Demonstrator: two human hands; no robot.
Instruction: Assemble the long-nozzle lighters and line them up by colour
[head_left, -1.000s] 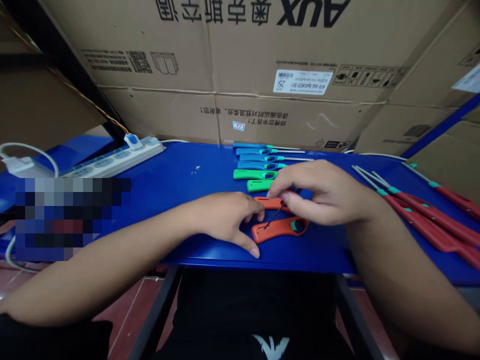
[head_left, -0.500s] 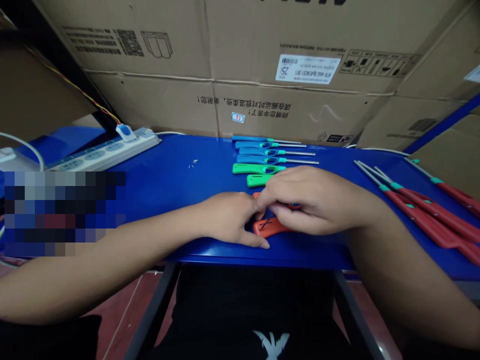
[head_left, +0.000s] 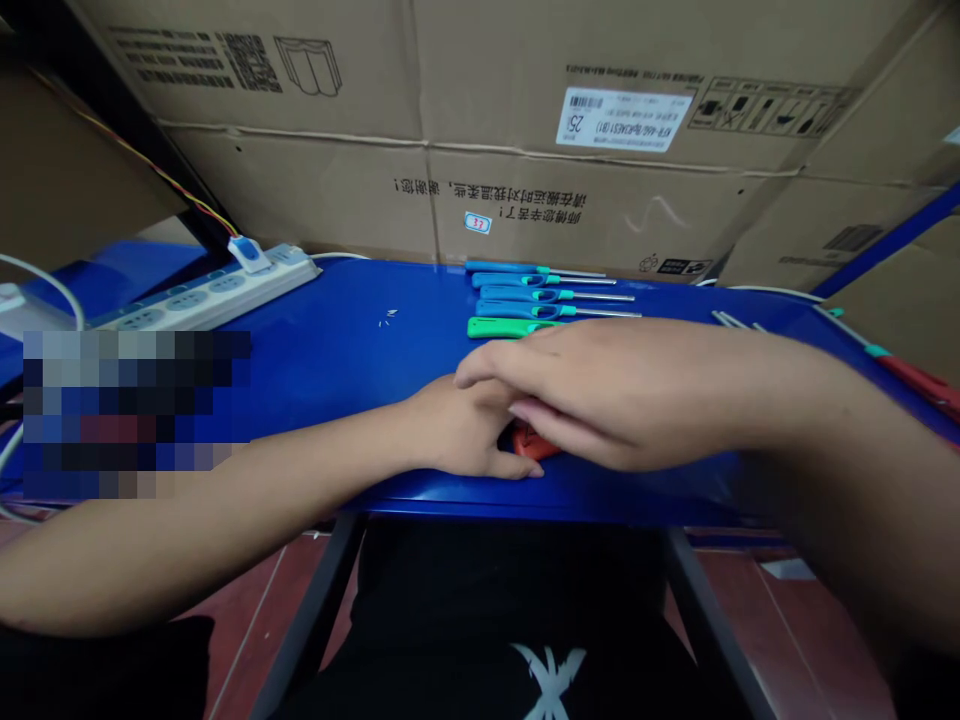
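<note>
My left hand (head_left: 466, 428) lies low on the blue tabletop, thumb stretched out along the near side of an orange-red lighter (head_left: 538, 443). Its other fingers are partly covered. Over it crosses my right hand (head_left: 574, 392), index finger reaching onto the back of the left and thumb held apart below. Nothing shows in either hand. Only the butt of the orange lighter's handle is visible, with small dark marks on it. Just beyond the hands lies a green long-necked lighter (head_left: 499, 327), then several blue lighters (head_left: 506, 294) in a row with metal tubes pointing right.
Red long-necked lighters (head_left: 911, 382) lie at the right, partly behind my right arm. A white power strip (head_left: 217, 300) sits at the left, and tiny white bits (head_left: 388, 317) are on the tabletop (head_left: 330, 365). A large cardboard box (head_left: 337, 180) stands along the back.
My right hand has shifted left and now lies across the back of my left hand, covering a green lighter and more of the orange one. The left hand has barely moved.
</note>
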